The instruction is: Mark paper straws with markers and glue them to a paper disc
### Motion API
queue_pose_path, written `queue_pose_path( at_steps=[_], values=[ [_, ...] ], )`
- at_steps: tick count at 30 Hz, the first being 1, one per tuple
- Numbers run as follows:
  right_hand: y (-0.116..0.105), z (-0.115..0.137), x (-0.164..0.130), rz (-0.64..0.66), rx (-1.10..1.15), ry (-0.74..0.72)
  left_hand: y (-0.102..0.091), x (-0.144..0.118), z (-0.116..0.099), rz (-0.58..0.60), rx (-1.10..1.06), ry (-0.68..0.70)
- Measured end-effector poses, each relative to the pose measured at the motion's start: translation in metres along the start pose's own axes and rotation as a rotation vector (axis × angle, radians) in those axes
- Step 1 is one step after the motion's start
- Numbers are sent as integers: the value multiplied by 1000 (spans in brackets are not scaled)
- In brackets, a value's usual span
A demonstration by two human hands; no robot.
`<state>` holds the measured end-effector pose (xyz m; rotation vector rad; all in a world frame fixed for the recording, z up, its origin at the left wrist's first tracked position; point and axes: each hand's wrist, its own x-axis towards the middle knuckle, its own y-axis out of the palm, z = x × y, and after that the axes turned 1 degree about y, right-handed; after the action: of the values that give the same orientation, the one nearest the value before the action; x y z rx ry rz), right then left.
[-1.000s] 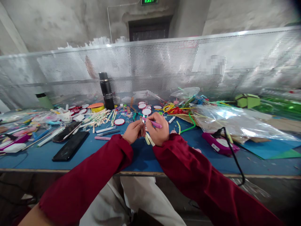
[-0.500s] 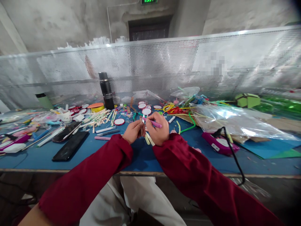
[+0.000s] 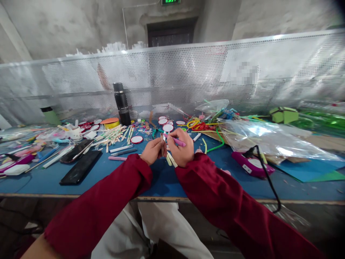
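My right hand grips a purple marker pen, its tip end pointing left toward my other hand. Closed in a pinch, my left hand holds a small brown and white piece that the fingers mostly hide. The two hands almost meet above the front middle of the blue table. Whether the pen touches the piece, I cannot tell. Under the hands lie pale sticks, and left of them a pink marker cap or pen.
Two dark phones lie at the left, near a heap of wooden sticks. A black bottle stands behind. On the right are a purple device with a black cable, plastic wrap and pipe cleaners.
Almost nothing differs. The marker and the fingers around the small piece have shifted very slightly; both arms stay in place.
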<state>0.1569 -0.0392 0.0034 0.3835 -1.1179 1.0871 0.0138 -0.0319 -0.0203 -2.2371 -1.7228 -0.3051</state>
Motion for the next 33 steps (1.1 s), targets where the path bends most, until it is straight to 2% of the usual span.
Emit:
queue_pose_path(
  at_steps=[10,33],
  values=[
    [-1,2,-1,37,21,-21,2,-1,-4,-29,16,-11],
    [0,0,0,21,16,-23,1,0,-4,-11,32,4]
  ],
)
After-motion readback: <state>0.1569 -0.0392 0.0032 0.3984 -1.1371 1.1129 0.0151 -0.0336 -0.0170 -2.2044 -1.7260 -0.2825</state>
